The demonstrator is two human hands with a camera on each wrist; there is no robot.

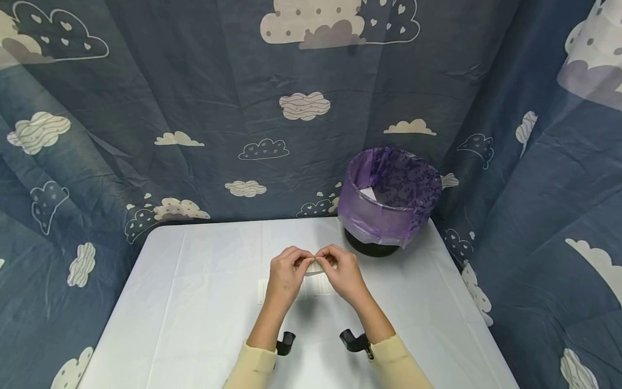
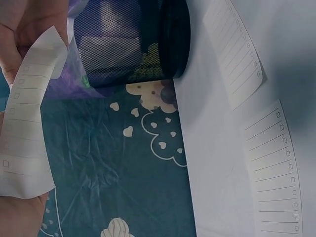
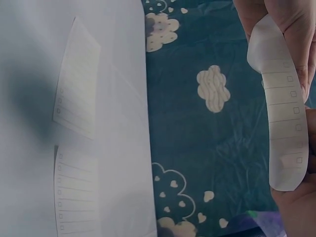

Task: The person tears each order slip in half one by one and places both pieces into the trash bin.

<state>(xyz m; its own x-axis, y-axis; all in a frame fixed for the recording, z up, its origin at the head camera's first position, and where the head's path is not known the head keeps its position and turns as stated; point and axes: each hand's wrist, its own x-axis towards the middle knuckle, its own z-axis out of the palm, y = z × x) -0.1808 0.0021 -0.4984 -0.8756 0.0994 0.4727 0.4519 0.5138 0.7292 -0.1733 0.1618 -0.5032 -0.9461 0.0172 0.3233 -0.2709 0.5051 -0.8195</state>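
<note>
Left hand [image 1: 286,274] and right hand [image 1: 343,271] pinch white ruled paper strip [image 3: 285,118]; purple-lined black mesh bin [image 2: 116,44] stands at two o'clock

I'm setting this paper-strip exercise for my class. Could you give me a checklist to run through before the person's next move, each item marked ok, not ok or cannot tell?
1. Left hand pinching the held strip: ok.
2. Right hand pinching it too: ok.
3. Held strip flat: not ok, it curves.
4. Held strip free of tears: cannot tell, the hands cover part of it.
5. Left strip and right strip on the table, out of the hands: ok.
6. Bin standing with its mouth open: ok, the purple liner hangs over its rim.
</note>
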